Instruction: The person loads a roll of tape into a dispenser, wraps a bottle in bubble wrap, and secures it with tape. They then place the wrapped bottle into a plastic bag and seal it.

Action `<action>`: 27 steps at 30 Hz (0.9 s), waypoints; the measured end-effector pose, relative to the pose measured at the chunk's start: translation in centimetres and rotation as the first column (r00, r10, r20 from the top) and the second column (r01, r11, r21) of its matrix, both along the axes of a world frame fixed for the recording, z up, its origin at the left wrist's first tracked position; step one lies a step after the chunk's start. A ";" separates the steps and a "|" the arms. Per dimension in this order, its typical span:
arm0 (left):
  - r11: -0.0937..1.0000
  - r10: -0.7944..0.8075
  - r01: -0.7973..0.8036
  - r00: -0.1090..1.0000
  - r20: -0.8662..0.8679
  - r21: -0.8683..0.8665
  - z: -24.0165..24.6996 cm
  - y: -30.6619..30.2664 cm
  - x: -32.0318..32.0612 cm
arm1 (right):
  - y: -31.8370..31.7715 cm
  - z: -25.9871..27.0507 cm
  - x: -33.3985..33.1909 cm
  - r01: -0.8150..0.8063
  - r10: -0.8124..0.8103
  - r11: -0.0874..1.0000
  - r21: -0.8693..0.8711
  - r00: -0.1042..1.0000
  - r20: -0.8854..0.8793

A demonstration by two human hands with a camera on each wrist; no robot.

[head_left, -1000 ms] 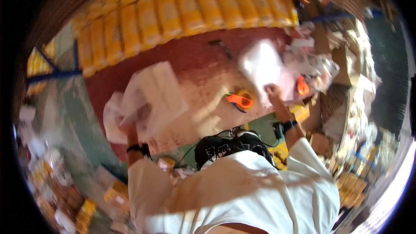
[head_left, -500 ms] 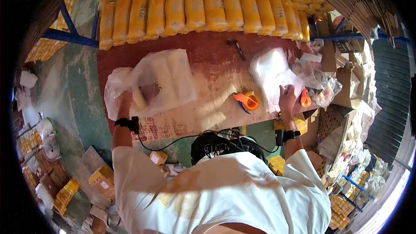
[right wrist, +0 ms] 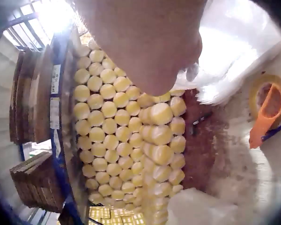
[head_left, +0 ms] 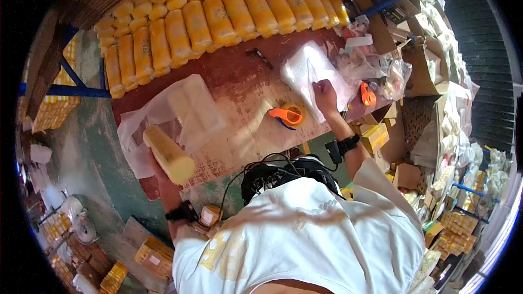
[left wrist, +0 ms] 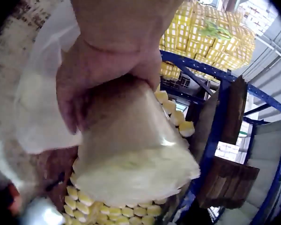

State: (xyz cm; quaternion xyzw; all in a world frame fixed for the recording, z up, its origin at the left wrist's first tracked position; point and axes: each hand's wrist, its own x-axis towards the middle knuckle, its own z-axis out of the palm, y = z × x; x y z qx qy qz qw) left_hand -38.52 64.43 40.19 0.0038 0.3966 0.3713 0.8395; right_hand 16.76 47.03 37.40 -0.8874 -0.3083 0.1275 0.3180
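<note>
My left hand (head_left: 158, 170) grips a pale yellow roll (head_left: 170, 155), tilted above the table's near-left edge. In the left wrist view, the curled fingers of the left hand (left wrist: 105, 65) lie round the wrapped roll (left wrist: 136, 154). A translucent bag (head_left: 199, 103) lies beside it on the table. On the right, my right hand (head_left: 327, 100) pinches a stack of shiny clear plastic (head_left: 305, 71). The right wrist view shows the right hand (right wrist: 147, 44) at the plastic's edge (right wrist: 229, 56); most of its fingers are hidden.
Rows of yellow wrapped rolls (head_left: 220, 19) line the table's back. An orange tape cutter (head_left: 287, 115) and a dark marker (head_left: 259, 56) lie mid-table. Another orange tool (head_left: 368, 93), crumpled plastic (head_left: 395, 76) and cardboard boxes (head_left: 427, 65) stand at the right.
The left hand now holds the roll clear of the translucent bag, nearer the body; the bag has settled flatter on the table. The right hand stays at the clear plastic. The head view has turned.
</note>
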 end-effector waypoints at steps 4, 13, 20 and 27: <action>0.995 -0.067 0.073 0.993 -0.094 0.068 4.3 -5.9 3.9 | 1.2 2.6 -1.4 -0.066 0.066 0.998 0.004 0.978 -0.196; 0.874 -0.417 0.452 0.887 -0.198 0.181 13.0 -14.7 25.8 | 1.0 6.6 -7.8 -0.577 0.636 0.770 0.271 0.667 -0.388; 0.811 -0.529 0.525 0.847 -0.061 0.258 9.8 -16.3 33.2 | -2.8 5.7 -1.4 -0.322 0.513 0.848 0.420 0.303 -0.803; 0.535 -0.584 0.713 0.700 -0.411 0.454 14.8 -17.2 37.1 | -3.0 9.8 7.1 0.165 0.439 0.864 0.475 0.213 -0.873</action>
